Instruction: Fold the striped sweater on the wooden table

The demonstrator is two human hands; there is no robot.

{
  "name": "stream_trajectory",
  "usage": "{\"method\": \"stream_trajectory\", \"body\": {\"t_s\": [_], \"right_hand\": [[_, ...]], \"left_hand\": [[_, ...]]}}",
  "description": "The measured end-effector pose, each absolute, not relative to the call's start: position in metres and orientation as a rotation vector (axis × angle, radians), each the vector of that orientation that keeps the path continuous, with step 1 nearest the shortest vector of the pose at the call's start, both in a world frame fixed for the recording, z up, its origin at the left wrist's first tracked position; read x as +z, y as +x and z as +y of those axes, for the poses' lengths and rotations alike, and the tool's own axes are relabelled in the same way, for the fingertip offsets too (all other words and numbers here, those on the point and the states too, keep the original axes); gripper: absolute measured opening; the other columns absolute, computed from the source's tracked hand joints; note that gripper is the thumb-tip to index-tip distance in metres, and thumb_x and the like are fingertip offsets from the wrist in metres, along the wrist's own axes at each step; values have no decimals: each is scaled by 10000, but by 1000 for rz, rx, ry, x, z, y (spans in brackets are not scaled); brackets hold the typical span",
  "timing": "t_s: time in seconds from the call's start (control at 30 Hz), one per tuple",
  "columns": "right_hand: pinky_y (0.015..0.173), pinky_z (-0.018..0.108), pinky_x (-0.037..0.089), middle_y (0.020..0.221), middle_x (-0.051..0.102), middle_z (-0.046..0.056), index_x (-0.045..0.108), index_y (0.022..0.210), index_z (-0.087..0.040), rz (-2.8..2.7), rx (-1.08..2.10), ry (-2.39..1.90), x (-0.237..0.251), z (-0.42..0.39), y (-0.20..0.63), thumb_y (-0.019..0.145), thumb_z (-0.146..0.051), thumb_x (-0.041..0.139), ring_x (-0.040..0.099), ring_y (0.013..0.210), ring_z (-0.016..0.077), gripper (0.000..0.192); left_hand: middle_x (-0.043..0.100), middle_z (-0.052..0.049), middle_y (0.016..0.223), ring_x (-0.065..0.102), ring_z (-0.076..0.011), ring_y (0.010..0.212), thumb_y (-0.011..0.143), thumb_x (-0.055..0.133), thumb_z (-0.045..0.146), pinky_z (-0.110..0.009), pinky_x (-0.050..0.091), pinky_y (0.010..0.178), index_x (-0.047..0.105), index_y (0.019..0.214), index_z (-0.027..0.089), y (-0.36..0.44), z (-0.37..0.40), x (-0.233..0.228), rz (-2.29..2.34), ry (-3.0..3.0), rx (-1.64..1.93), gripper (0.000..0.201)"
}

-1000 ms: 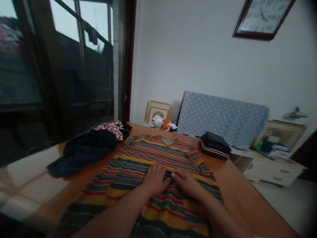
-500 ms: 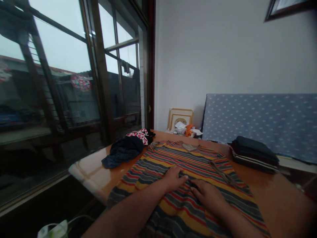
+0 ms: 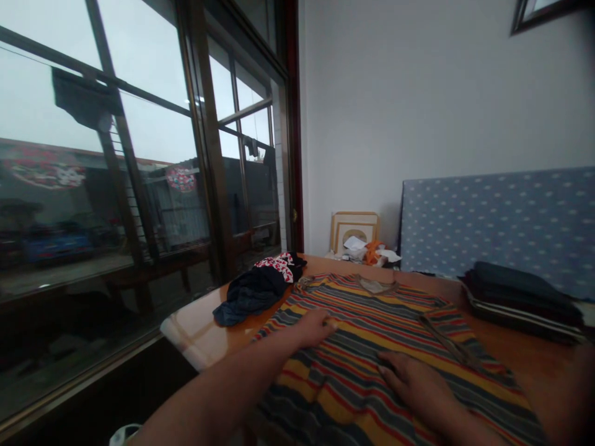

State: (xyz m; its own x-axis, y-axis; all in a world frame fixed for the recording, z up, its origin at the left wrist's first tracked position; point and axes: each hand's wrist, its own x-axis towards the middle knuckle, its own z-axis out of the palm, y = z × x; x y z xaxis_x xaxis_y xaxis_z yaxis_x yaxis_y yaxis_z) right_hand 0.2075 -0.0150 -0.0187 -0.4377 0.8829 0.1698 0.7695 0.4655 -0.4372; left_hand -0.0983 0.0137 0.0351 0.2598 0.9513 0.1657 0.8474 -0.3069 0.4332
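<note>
A striped T-shirt (image 3: 357,347) in yellow, red, grey and dark bands lies spread on the table, its neckline (image 3: 375,285) at the far side. My left hand (image 3: 317,327) is over the left part of its chest with the fingers curled in; whether any cloth is pinched in them is hidden. Lower and to the right, my right hand (image 3: 413,379) rests on the shirt with its fingers stretched out. Small wrinkles run across the cloth near both hands. The shirt's right sleeve (image 3: 458,328) lies outspread.
A crumpled dark garment with a red-and-white patterned part (image 3: 258,285) lies on the table (image 3: 195,328) at the left. Folded dark clothes (image 3: 520,300) are stacked at the right. Behind stand framed pictures (image 3: 356,226) and a blue dotted cloth (image 3: 493,217). Large windows (image 3: 153,142) line the left.
My hands have moved apart: the left one leftward over the shirt with its fingers now curled, the right one slightly rightward and down. The camera view has turned a little left.
</note>
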Motion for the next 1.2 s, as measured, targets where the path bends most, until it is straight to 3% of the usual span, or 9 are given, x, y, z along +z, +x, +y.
{"method": "stream_trajectory", "body": {"t_s": [0.17, 0.33, 0.7, 0.9, 1.0, 1.1, 1.2], "right_hand": [[1012, 412, 458, 1272, 684, 46, 673, 1252, -321, -2312, 434, -1402, -16, -17, 207, 903, -508, 468, 661, 1108, 275, 446], [968, 412, 478, 1274, 682, 40, 676, 1245, -343, -2309, 419, -1447, -15, -16, 206, 906, -506, 464, 668, 1093, 279, 432], [939, 396, 501, 1259, 689, 24, 669, 1255, -389, -2262, 487, -1495, -18, -12, 204, 896, -503, 494, 678, 1068, 281, 416], [917, 382, 528, 1265, 688, 31, 645, 1294, -338, -2299, 459, -1451, -8, -17, 204, 955, -459, 426, 678, 1086, 257, 422], [924, 390, 536, 1274, 683, 24, 633, 1304, -330, -2321, 417, -1451, -4, -17, 203, 969, -435, 412, 684, 1077, 247, 414], [915, 391, 548, 1273, 684, 20, 632, 1302, -336, -2332, 396, -1444, -5, -16, 203, 968, -439, 427, 691, 1065, 246, 406], [903, 383, 559, 1267, 687, 20, 632, 1306, -338, -2332, 385, -1421, -8, -14, 204, 968, -437, 437, 695, 1062, 245, 403]], "left_hand": [[706, -73, 1082, 623, -215, 1019, 908, 520, 338, -297, 462, 911, 704, 1038, 184, -152, 57, 55, 2014, 2175, 584, 273], [711, -87, 1016, 627, -219, 964, 914, 507, 325, -291, 461, 839, 681, 1019, 170, -197, 108, 71, 2231, 2081, 544, 256], [673, -123, 1217, 610, -237, 1085, 870, 553, 215, -295, 431, 916, 633, 1133, 155, -201, 207, 55, 2203, 2167, 429, 281], [676, -144, 1229, 641, -250, 1090, 826, 652, 320, -277, 458, 887, 604, 1226, 157, -200, 232, 36, 2185, 2140, 341, 434], [699, -143, 1176, 666, -266, 1041, 796, 683, 352, -282, 479, 827, 642, 1170, 176, -201, 237, 34, 2209, 2116, 297, 416], [720, -146, 1090, 680, -274, 980, 843, 622, 426, -294, 484, 765, 674, 1045, 182, -206, 238, 43, 2248, 2105, 292, 321], [716, -146, 1085, 670, -278, 997, 883, 545, 516, -305, 481, 762, 650, 1038, 181, -214, 236, 60, 2305, 2102, 329, 383]]}}
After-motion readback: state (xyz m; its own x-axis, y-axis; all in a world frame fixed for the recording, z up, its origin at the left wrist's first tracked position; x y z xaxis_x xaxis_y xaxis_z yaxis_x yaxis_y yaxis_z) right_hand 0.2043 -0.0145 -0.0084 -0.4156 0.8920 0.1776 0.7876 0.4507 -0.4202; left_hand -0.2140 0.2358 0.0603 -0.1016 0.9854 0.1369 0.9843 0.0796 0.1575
